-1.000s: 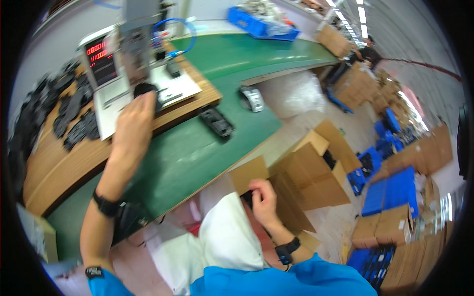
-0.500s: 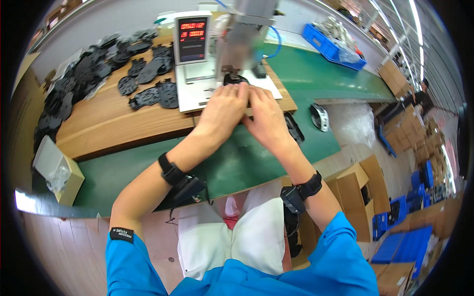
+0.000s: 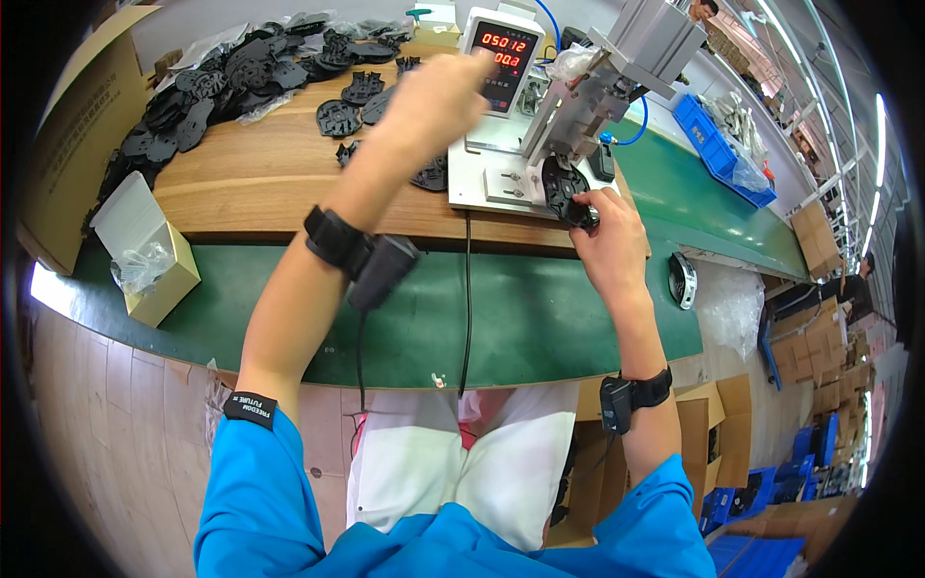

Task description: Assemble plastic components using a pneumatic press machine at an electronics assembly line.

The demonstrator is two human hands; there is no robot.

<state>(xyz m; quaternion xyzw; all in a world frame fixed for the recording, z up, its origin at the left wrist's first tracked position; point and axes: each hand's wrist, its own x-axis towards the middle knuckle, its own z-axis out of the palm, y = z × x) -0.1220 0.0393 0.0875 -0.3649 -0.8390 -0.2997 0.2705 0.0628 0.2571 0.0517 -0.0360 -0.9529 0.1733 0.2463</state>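
My right hand (image 3: 615, 241) pinches the near end of a black plastic shell-like part (image 3: 564, 191), which lies on the white base under the head of a metal bench press (image 3: 590, 111). My left hand (image 3: 436, 108) is raised in front of the display box (image 3: 500, 63) with red digits and covers part of its screen. Motion smears its fingers, so whether they hold anything does not show. Behind and below that hand, several loose black plastic parts (image 3: 362, 89) lie on the wooden board (image 3: 260, 197).
A large heap of black parts (image 3: 226, 82) covers the board's far left. A small open carton (image 3: 159, 265) with clear plastic stands on the green bench (image 3: 405, 318). A blue crate (image 3: 718, 154) sits far right, a black-and-white part (image 3: 682, 280) near the right edge. Black cables hang down the front.
My hands were together at the press; now the left has moved up and left to the display, while the right grips the black part. The view has shifted, putting the press further right.
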